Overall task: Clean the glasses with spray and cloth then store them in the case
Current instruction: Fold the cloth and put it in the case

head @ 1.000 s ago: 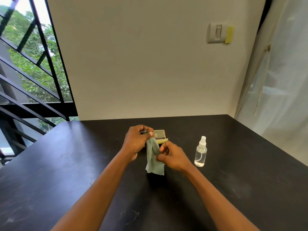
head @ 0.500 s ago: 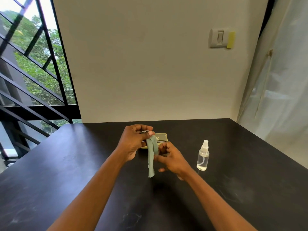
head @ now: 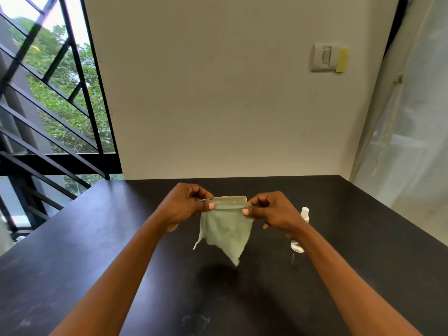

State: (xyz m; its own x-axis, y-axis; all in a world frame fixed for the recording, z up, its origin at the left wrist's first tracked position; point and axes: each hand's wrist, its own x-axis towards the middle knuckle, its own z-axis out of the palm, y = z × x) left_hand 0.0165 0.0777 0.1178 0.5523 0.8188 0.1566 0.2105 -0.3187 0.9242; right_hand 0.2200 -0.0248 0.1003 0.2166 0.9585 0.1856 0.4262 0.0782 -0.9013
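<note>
A pale green cleaning cloth [head: 224, 231] hangs spread out above the black table [head: 121, 251]. My left hand [head: 185, 204] pinches its top left corner and my right hand [head: 271, 210] pinches its top right corner, stretching the upper edge flat. Behind that edge a beige glasses case [head: 230, 198] lies on the table, mostly hidden by the cloth and my fingers. A small clear spray bottle [head: 301, 229] with a white nozzle stands just right of my right wrist, which covers part of it. The glasses themselves I cannot make out.
A beige wall closes off the table's far edge, with a light switch [head: 323, 57] high on the right. Black window bars [head: 48, 112] stand to the left. A translucent curtain [head: 407, 132] hangs along the table's right side.
The cloth hung bunched from my left hand; now my right hand has taken its other corner and pulled rightward, spreading it open. The camera view has tilted slightly.
</note>
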